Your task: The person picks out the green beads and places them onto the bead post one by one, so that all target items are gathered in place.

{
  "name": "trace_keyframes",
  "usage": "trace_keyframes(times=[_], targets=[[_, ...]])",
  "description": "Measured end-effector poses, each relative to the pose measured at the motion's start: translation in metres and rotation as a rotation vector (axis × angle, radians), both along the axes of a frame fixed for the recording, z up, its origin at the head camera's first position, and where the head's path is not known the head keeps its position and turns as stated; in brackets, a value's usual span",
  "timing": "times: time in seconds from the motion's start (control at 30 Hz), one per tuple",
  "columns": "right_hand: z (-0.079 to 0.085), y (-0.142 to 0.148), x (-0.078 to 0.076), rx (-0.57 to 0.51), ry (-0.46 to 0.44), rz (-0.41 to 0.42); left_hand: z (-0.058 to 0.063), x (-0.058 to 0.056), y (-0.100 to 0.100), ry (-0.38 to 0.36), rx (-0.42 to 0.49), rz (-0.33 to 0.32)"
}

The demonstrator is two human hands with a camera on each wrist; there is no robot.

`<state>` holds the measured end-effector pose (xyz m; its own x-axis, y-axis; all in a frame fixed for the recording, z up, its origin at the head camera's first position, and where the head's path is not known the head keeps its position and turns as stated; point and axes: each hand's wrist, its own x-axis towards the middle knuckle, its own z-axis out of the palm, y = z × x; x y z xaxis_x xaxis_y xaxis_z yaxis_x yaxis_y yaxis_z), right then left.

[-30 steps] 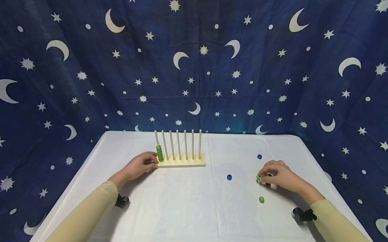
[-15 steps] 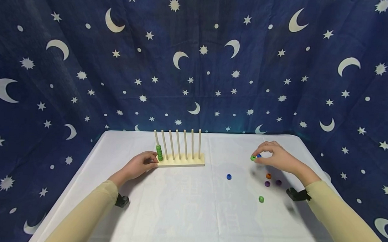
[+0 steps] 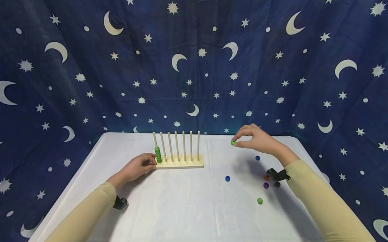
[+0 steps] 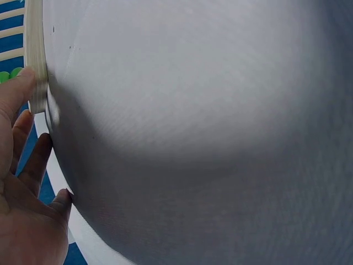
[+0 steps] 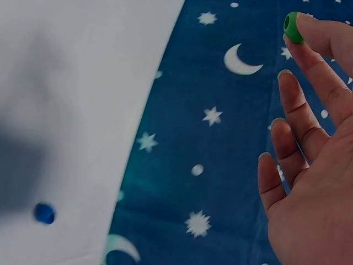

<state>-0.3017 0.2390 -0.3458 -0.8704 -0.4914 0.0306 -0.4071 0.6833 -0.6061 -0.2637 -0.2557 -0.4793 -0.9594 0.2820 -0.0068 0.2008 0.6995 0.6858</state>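
Note:
Between thumb and index finger, my right hand (image 3: 259, 140) pinches a green bead (image 5: 295, 32), held above the back of the table; the other fingers stay loosely spread. My left hand (image 3: 135, 167) grips the left end of a wooden peg rack (image 3: 183, 164). Its thumb lies against the base's end in the left wrist view, beside a partly visible bit of green. Several upright pegs rise from the base. The leftmost peg carries a stack of green beads (image 3: 158, 155); the other pegs are bare.
On the white-covered table (image 3: 178, 209) lie a blue bead (image 3: 227, 178), another blue bead (image 3: 258, 157), an orange bead (image 3: 267, 177), a purple bead (image 3: 266, 185), a darker bead (image 3: 277, 184) and a green bead (image 3: 260, 201). A starry blue cloth (image 3: 196, 64) hangs behind.
My right hand has lifted the green bead off the table's right side and carried it up and left, uncovering the orange and purple beads. The left hand has stayed on the rack.

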Motion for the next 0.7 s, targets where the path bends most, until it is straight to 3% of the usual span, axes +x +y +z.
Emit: trace_keyframes(times=[0.7], targets=[[0.041,-0.076,-0.032,-0.048,0.028,0.096,-0.003,0.0,-0.002,0.019,0.005,-0.008]])
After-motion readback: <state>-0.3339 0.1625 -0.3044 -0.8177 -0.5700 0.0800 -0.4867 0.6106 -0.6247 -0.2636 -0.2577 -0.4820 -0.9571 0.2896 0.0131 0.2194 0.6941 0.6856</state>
